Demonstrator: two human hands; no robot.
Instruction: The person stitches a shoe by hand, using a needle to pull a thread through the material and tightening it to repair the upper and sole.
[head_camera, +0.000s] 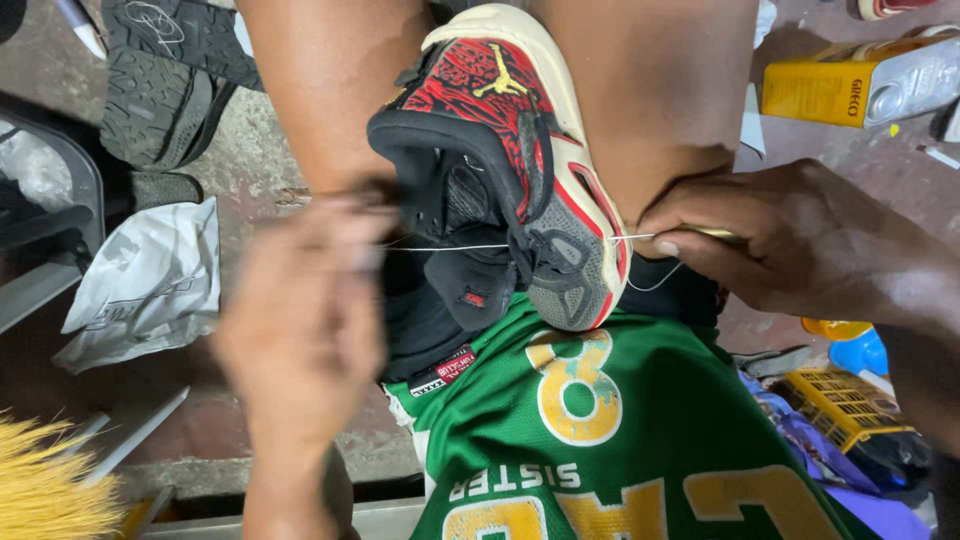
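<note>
Straw-yellow broom bristles (40, 485) fill the lower left corner, with a crumpled white plastic bag (150, 280) on the concrete floor (255, 165) above them and a dark spare shoe, sole up (165, 85), farther back.

Next comes the left hand (300, 330), blurred with motion. It sits just left of the sneaker's collar, and its fingers seem pinched on the end of a taut white thread (450, 247), though the blur keeps me from telling the grip for certain.

In the middle, a red, black and cream high-top sneaker (510, 170) is wedged between the person's bare knees, resting above the lap of a green jersey with yellow numerals (620, 430). Its long axis runs from the toe, pointing away at the top of the view, down to the heel near the jersey. The thread crosses that axis almost at right angles, stretched level through the shoe's opening from one hand to the other.

On the far side, the right hand (800, 245) presses against the cream sole edge, fingers closed on a thin pale-handled tool, probably a stitching awl (705, 234), where the thread exits. This hand touches the sneaker; the left stands slightly off it.

Beyond lie a yellow tin can (850, 85), a yellow plastic basket (845, 405) and a blue item (860, 350).
</note>
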